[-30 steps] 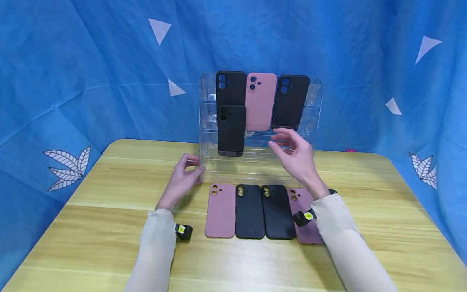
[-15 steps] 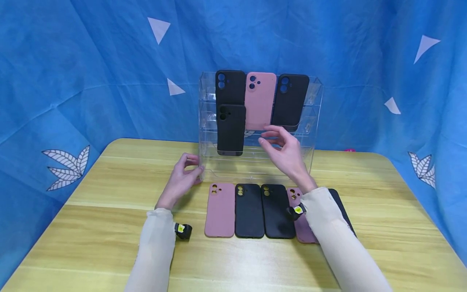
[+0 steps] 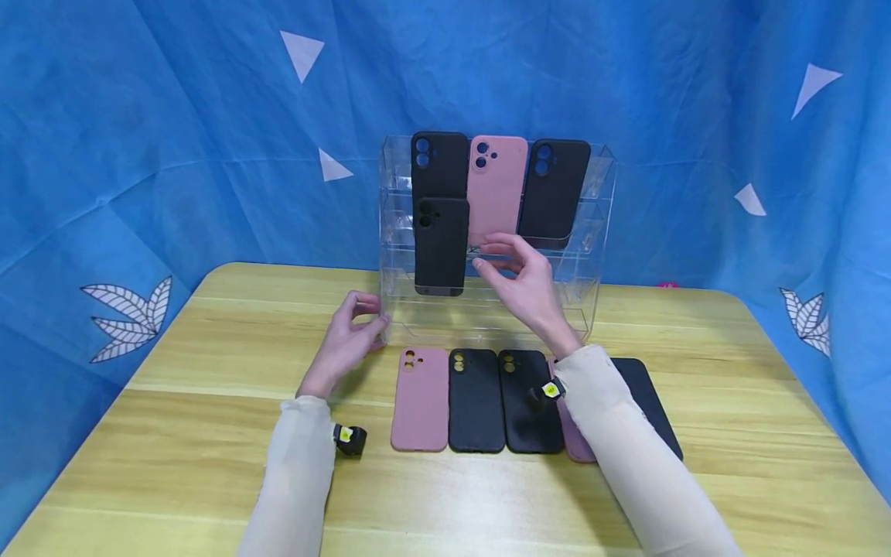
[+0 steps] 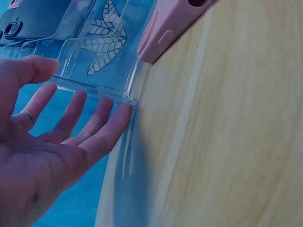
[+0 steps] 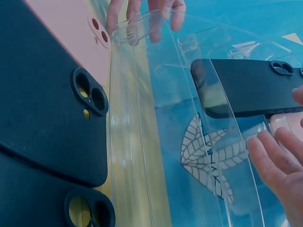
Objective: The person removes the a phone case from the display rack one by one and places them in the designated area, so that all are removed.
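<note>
A clear tiered display rack [image 3: 487,313] stands upright at the back of the table. Against its left side rest the fingertips of my left hand [image 3: 353,334], with the fingers spread in the left wrist view. My right hand [image 3: 524,282] hovers before the rack's middle, fingers loosely bent and holding nothing. Its fingertips overlap the lower edge of a pink phone case [image 3: 497,186] in the head view. A black phone case [image 3: 440,162] is at upper left of the rack, another black phone case [image 3: 557,189] at upper right. A lower black phone case [image 3: 442,251] partly covers the left one.
Before the rack lie a pink case [image 3: 421,402], two black cases [image 3: 476,402] and, partly under the right forearm, a second pink case [image 3: 576,433] and a black case [image 3: 647,394]. A blue curtain [image 3: 209,116] hangs behind the wooden table [image 3: 188,449].
My right hand has moved left along the front of the rack, from below the right black case to below the pink one. The left hand has stayed at the rack's side.
</note>
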{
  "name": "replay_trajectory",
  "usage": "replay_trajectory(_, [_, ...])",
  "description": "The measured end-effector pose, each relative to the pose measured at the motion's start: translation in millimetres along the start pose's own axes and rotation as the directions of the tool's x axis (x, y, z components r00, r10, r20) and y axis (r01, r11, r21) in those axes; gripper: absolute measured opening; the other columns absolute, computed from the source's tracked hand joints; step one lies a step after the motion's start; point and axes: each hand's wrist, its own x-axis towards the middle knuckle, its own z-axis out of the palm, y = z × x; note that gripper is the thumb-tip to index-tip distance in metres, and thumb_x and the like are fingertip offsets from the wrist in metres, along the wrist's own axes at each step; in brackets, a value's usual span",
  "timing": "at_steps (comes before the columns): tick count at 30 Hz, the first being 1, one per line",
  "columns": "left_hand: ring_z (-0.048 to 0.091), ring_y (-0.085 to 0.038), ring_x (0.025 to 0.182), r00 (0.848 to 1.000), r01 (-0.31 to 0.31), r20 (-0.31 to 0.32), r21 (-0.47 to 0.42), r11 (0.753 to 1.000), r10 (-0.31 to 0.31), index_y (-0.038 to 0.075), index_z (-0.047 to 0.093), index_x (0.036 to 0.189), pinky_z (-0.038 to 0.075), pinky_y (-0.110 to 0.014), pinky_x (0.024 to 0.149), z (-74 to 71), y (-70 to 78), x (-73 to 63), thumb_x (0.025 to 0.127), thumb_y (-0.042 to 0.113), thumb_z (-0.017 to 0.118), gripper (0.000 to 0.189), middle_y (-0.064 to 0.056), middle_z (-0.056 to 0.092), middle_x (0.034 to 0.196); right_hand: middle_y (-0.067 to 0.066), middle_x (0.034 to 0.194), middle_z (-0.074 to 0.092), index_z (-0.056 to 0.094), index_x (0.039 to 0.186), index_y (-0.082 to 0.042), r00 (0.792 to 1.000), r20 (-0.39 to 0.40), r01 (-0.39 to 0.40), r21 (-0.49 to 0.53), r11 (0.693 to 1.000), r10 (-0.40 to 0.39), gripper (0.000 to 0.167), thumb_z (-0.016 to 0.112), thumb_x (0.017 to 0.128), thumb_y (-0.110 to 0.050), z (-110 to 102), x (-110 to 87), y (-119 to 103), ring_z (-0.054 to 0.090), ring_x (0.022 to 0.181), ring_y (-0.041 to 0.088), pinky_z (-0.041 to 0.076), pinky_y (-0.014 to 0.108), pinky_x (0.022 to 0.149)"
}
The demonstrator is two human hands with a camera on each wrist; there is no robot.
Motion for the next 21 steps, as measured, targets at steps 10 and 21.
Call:
replay_trajectory(10, [0.060,-0.041,0.126,1.000,-0.002,0.001,0.002,1.000,0.002,0.007,0.044,0.138,0.060,-0.045,0.100,-0.2,-0.9,0.6,0.103,0.015,0.057,0.039,-0.018,0.045,0.147,0.018,0.119,0.072,0.064,0.130,-0.006,0.999,-0.032,-0.003,0.022,1.000,0.004,0.040,0.076,0.092,-0.012,12.5,7.6,3.2,0.071,0.106,0.033,0.062,0.028,0.091])
replay_trajectory(21, [0.059,-0.042,0.128,1.000,-0.006,-0.010,-0.006,1.000,0.006,0.006,0.044,0.138,0.060,-0.045,0.099,0.7,-2.6,1.6,0.103,0.014,0.058,0.039,-0.019,0.045,0.147,0.018,0.114,0.074,0.068,0.123,-0.005,0.993,-0.113,-0.015,0.003,1.000,0.015,0.037,0.079,0.089,-0.009,31.3,12.8,-0.7,0.071,0.104,0.028,0.062,0.036,0.092])
